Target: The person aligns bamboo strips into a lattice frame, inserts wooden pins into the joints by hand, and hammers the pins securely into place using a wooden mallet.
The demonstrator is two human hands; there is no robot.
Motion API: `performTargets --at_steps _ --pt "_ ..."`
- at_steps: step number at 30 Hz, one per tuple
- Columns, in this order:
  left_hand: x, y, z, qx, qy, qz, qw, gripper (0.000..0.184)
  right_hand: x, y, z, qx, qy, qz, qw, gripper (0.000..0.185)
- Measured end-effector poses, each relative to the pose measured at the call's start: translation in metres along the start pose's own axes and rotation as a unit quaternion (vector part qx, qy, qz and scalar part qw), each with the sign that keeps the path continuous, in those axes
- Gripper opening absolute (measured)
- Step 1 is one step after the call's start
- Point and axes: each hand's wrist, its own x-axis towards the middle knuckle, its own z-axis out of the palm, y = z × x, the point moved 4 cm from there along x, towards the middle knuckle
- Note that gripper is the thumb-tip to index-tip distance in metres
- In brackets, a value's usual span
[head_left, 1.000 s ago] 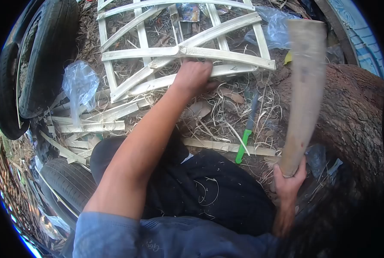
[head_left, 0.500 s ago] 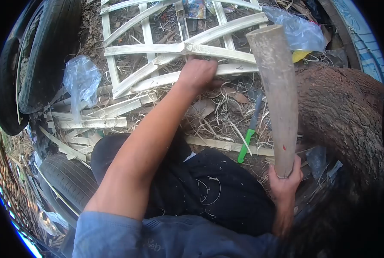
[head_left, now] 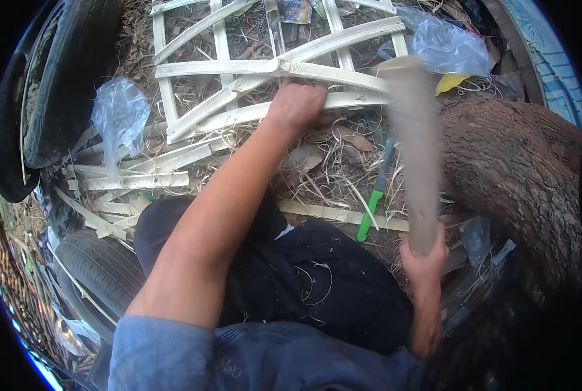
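Note:
My right hand [head_left: 425, 257] is wrapped round the narrow lower end of a thick wooden club [head_left: 413, 150], which stands up from it, blurred by motion. The club's wide top is at the right end of a lattice of pale split bamboo strips [head_left: 216, 68]; whether they touch I cannot tell. Just below the point where two strips cross, my left hand [head_left: 297, 104] is closed on the lattice, its fingertips hidden. Between the club and my leg lies a green-handled knife [head_left: 372, 212] among bamboo shavings.
A thick, rough-barked log [head_left: 512, 163] lies at the right. Tires [head_left: 69, 85] stand at the left, with another tire [head_left: 98, 270] beside my knee. Plastic bags [head_left: 121, 120] and loose bamboo strips [head_left: 137, 182] litter the ground.
The club has tipped slightly leftward and its top has dropped a little, with my right hand shifting left and up. My left hand stays at the same spot on the lattice.

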Motion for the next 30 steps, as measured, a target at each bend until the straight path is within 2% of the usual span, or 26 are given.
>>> performTargets --at_steps 1,3,4,5,6,8,9,11,12,13,15,16,17,19,20,21,23,24,25,27,28,29,30 --pt "-0.003 0.001 -0.001 -0.002 0.007 0.005 1.000 0.048 0.008 0.008 0.006 -0.187 -0.120 0.066 0.973 0.045" --pt "-0.001 0.001 -0.009 0.026 0.058 0.033 0.997 0.047 -0.003 0.002 0.006 -0.149 -0.086 -0.005 0.985 0.049" --pt "0.002 -0.005 -0.006 0.017 0.036 0.023 0.999 0.047 -0.009 -0.006 0.004 -0.057 -0.049 -0.023 0.997 0.052" --pt "0.001 -0.003 -0.001 0.002 0.003 0.016 1.000 0.046 -0.014 -0.004 0.005 -0.059 -0.064 -0.019 0.996 0.052" --pt "0.000 -0.004 0.002 -0.003 0.031 0.021 0.999 0.048 -0.016 -0.002 0.004 -0.002 -0.010 -0.033 0.999 0.053" --pt "0.002 -0.005 0.002 -0.011 0.016 0.016 1.000 0.048 -0.011 0.019 0.006 0.014 0.030 0.002 0.999 0.053" --pt "0.001 -0.003 -0.001 -0.020 0.005 0.008 1.000 0.049 -0.013 0.021 0.002 0.011 0.033 0.005 0.999 0.053" --pt "-0.001 0.001 -0.010 0.005 0.011 0.010 1.000 0.049 -0.002 0.021 0.008 -0.175 -0.069 -0.030 0.982 0.054" --pt "0.006 -0.007 -0.007 -0.013 0.001 0.007 1.000 0.049 -0.006 0.008 0.008 -0.122 -0.021 -0.088 0.988 0.054" --pt "0.005 -0.008 0.004 -0.037 -0.025 0.009 0.999 0.049 -0.011 0.007 0.010 -0.123 -0.034 -0.086 0.988 0.054" --pt "0.004 -0.009 0.008 -0.055 0.010 0.005 0.998 0.048 -0.016 0.003 0.004 -0.005 0.065 -0.097 0.993 0.053" --pt "0.002 -0.008 0.004 -0.041 0.007 0.006 0.999 0.047 -0.010 0.009 0.008 0.001 0.037 -0.053 0.998 0.054" --pt "-0.001 -0.004 0.001 -0.043 0.007 0.008 0.999 0.047 -0.010 0.009 0.004 -0.002 0.038 -0.051 0.998 0.054" --pt "0.000 -0.004 -0.006 -0.033 0.001 0.006 0.999 0.046 -0.001 0.011 0.011 -0.188 -0.067 -0.039 0.979 0.052" --pt "0.002 -0.008 0.002 -0.032 0.031 0.024 0.999 0.047 -0.006 0.003 0.009 -0.130 -0.012 -0.076 0.989 0.052" --pt "-0.002 -0.010 0.004 -0.035 0.025 0.014 0.999 0.047 -0.008 0.001 0.012 -0.129 -0.023 -0.079 0.988 0.052" --pt "0.000 -0.007 0.003 -0.034 0.007 0.028 0.999 0.047 -0.017 -0.001 0.005 0.018 0.072 -0.083 0.994 0.052" --pt "0.001 -0.008 0.001 -0.062 0.006 0.034 0.997 0.055 -0.012 0.010 0.009 -0.010 0.037 -0.048 0.998 0.054" --pt "-0.001 -0.005 0.000 -0.064 0.006 0.038 0.997 0.055 -0.011 0.015 0.007 -0.012 0.038 -0.045 0.998 0.054" --pt "0.000 -0.007 -0.004 -0.057 -0.018 0.024 0.998 0.051 0.001 0.022 0.015 -0.170 -0.039 -0.005 0.985 0.053" --pt "0.000 -0.007 -0.005 -0.044 -0.003 0.028 0.999 0.049 -0.001 0.008 0.007 -0.142 0.018 -0.051 0.988 0.052" --pt "-0.004 -0.007 -0.002 -0.048 -0.009 0.020 0.999 0.049 -0.003 0.009 0.009 -0.142 0.007 -0.052 0.988 0.052" --pt "-0.005 -0.007 -0.001 -0.053 -0.028 0.012 0.998 0.050 -0.009 0.011 0.008 -0.073 0.045 -0.062 0.994 0.052"
